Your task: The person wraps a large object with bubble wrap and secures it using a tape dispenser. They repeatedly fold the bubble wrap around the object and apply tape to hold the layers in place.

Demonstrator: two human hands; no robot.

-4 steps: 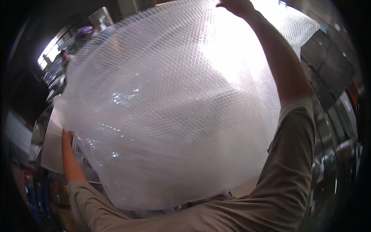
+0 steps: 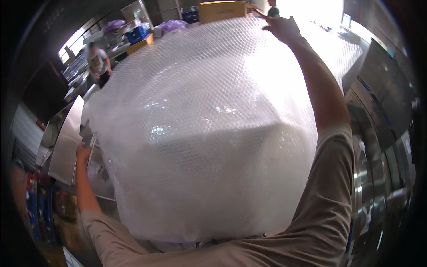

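A large clear sheet of bubble wrap (image 2: pixel 195 133) fills the middle of the view, draped over something whose edge shows as a crease; what lies beneath is hidden. My right hand (image 2: pixel 284 30) is at the sheet's far edge, fingers stretched forward and apart. To the left, beside the sheet's near-left border, my left hand (image 2: pixel 83 152) is closed at a thin metal edge (image 2: pixel 92 143); the thumb shows on top, and the other fingers are mostly hidden, so what it grips is unclear. A flat shiny metal panel (image 2: pixel 66 142) lies just left of that hand.
A cardboard box (image 2: pixel 222 12) stands beyond the sheet. Blue crates (image 2: pixel 138 33) and purple bags (image 2: pixel 172 26) are at the far left. One person (image 2: pixel 98 62) stands there; another in green (image 2: pixel 273 10) is farther off. Metal sheets (image 2: pixel 371 178) line the right side.
The sheet's far edge has come down and lies flatter, uncovering the box and the people behind. The sheet's left side has drawn away from my left hand. My right hand is slightly lower.
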